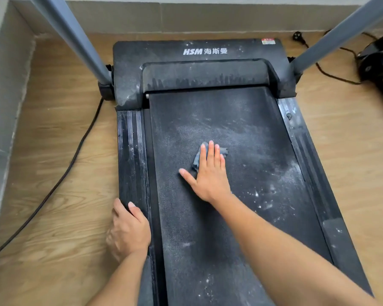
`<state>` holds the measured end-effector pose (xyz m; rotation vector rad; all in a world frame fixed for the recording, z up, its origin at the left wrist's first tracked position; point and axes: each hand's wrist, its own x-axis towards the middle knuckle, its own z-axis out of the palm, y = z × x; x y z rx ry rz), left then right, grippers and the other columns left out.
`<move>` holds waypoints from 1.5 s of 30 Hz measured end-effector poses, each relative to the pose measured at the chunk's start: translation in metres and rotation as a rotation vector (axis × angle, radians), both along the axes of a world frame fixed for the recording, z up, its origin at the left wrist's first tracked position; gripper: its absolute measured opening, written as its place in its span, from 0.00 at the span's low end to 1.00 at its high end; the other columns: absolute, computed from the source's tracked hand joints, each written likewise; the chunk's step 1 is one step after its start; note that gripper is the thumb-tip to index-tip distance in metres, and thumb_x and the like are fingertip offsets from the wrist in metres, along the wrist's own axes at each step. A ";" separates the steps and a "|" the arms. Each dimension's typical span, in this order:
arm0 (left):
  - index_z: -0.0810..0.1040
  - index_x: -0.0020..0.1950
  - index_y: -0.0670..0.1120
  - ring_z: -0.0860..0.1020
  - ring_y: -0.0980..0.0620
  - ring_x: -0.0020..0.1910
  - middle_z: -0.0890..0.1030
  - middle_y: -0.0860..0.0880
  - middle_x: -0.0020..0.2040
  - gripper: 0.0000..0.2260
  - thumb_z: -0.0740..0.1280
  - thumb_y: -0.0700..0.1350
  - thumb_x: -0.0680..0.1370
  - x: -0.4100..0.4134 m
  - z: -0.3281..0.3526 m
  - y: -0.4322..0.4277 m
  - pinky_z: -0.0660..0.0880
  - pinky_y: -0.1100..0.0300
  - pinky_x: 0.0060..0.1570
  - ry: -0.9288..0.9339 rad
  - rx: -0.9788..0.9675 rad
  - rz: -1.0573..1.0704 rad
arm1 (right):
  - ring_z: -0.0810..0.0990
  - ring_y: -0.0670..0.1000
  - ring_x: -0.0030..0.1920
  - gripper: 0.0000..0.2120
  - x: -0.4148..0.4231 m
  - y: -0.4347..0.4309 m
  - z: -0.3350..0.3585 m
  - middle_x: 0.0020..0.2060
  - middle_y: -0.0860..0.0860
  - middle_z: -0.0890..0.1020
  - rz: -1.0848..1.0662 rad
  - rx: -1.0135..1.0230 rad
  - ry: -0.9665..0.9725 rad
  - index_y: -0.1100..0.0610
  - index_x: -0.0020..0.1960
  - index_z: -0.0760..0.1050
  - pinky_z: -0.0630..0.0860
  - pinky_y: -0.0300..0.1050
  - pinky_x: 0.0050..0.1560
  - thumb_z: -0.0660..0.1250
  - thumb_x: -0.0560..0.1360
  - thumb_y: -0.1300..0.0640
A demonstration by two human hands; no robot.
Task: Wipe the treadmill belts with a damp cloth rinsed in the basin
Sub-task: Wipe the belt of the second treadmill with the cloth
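Observation:
A black treadmill belt [241,120], dusty with pale smears and white specks, runs from the motor cover toward me. My right hand [208,173] lies flat with straight fingers on a small grey-blue cloth [196,159], pressing it onto the middle of the belt. Most of the cloth is hidden under the fingers. My left hand [127,228] grips the outer edge of the left side rail [131,151], thumb on top, fingers curled over the side. No basin is in view.
The motor cover [199,54] carries white lettering. Two grey uprights [75,38] [341,34] rise at the front corners. A black cable [60,180] snakes over the wooden floor at left. A second machine [378,62] and a plug stand at the far right. A grey wall runs along the left and back.

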<state>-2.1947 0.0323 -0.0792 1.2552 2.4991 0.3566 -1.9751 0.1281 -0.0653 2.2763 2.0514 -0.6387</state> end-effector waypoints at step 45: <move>0.68 0.71 0.39 0.78 0.28 0.58 0.76 0.33 0.66 0.18 0.57 0.49 0.85 0.004 0.004 0.003 0.75 0.36 0.52 -0.021 0.024 -0.020 | 0.29 0.56 0.82 0.56 0.114 0.022 0.003 0.83 0.56 0.33 0.109 -0.098 -0.042 0.56 0.85 0.34 0.38 0.58 0.83 0.42 0.73 0.18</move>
